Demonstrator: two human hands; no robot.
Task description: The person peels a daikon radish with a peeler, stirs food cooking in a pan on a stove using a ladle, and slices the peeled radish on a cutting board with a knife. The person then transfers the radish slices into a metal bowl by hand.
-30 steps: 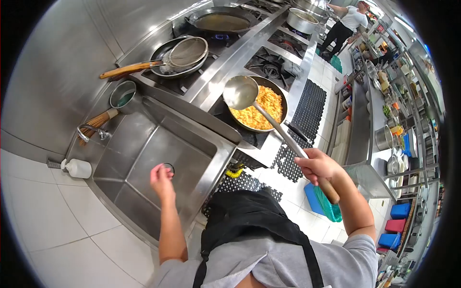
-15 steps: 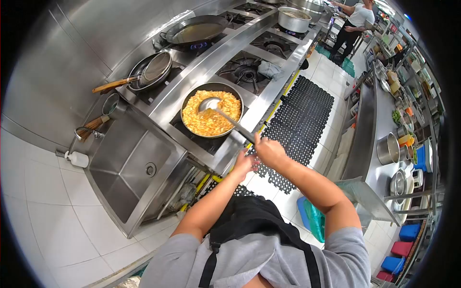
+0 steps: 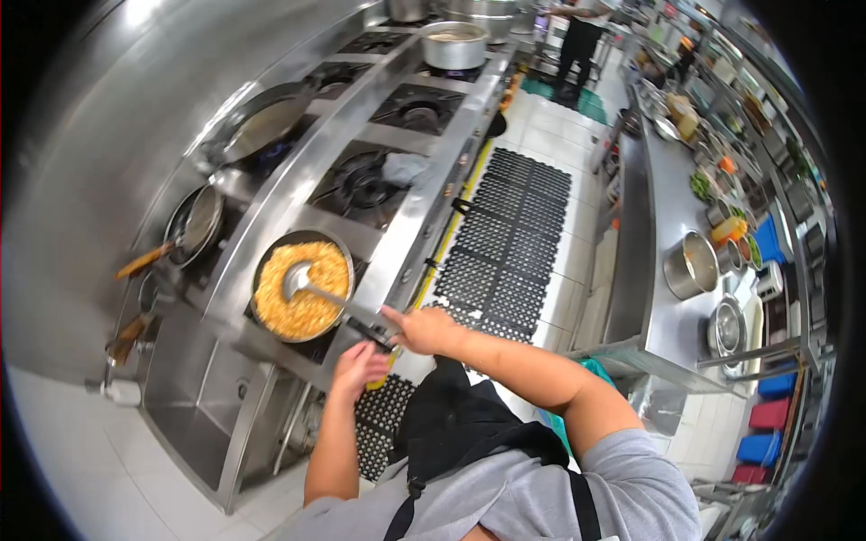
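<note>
Stainless-steel range (image 3: 422, 206) runs along the wall, carrying a round pan (image 3: 316, 237) filled with orange-yellow food (image 3: 311, 316). The ladle (image 3: 295, 279) rests its bowl in the food, its handle gripped by the right hand (image 3: 424, 330). The left hand (image 3: 359, 368), fingers partly curled, is beside the pan's handle; whether it grips, I cannot tell. Stirring or pressing seems underway, calling for a steady pan.

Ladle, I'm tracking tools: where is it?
Head view, left of centre: the ladle sits in food in the pan, its handle in the right hand.
</note>
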